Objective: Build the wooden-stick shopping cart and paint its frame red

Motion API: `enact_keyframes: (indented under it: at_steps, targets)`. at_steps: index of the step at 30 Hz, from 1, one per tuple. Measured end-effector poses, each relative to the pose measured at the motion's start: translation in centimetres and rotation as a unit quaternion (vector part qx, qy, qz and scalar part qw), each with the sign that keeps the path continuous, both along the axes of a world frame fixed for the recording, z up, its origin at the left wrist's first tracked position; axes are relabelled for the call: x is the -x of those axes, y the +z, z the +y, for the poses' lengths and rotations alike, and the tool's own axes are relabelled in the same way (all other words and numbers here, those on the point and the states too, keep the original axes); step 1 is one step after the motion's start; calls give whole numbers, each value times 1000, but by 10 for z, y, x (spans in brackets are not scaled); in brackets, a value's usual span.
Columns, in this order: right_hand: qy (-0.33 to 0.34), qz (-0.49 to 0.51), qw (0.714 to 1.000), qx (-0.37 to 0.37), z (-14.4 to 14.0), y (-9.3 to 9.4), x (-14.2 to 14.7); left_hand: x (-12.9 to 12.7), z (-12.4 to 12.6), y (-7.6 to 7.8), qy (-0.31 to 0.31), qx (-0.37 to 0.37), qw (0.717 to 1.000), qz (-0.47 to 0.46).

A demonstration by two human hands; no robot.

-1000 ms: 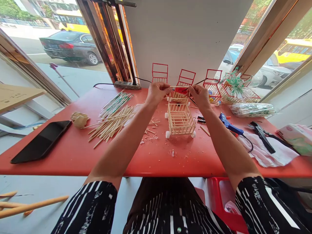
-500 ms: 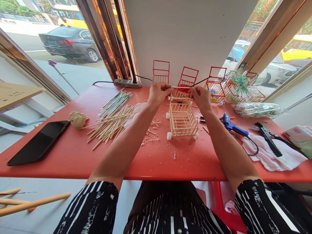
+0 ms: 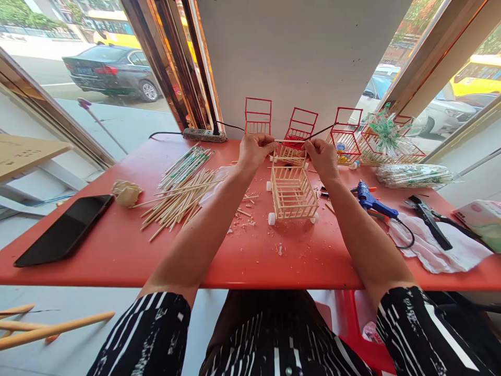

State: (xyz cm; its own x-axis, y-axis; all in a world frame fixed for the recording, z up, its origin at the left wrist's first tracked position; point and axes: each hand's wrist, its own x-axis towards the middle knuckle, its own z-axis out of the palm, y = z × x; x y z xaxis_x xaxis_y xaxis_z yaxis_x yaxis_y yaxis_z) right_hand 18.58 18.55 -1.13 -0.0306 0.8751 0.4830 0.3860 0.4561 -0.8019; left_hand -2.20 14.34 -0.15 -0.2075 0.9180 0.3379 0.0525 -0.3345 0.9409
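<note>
My left hand [image 3: 253, 150] and my right hand [image 3: 323, 155] pinch the two ends of a thin wooden stick [image 3: 290, 140], held level above the far end of a small bare-wood cart [image 3: 293, 194] with white wheels. The cart stands on the red table [image 3: 250, 250] between my forearms. A second bare-wood basket [image 3: 289, 155] sits just behind it, under the stick.
A pile of wooden sticks [image 3: 178, 201] and wrapped chopsticks [image 3: 187, 164] lies left. A black phone [image 3: 64, 230] and crumpled paper [image 3: 126, 192] sit further left. Red-framed carts [image 3: 300, 123] line the wall. A blue glue gun [image 3: 373, 202], black cutters [image 3: 430, 222] and cloth [image 3: 438, 245] lie right.
Both hands keep hold of the stick in almost the same spot above the cart. Only the camera view has shifted slightly.
</note>
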Motion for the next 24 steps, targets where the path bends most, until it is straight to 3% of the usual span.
enact_keyframes:
  at_steps: [9,24]
  targets:
    - [5,1,1000,-18,3,-5,0,0,-3,4,7,19,1000,9]
    - [-28,-88,995,-25,7,-7,-4,2,-4,4,0,28,1000,-8]
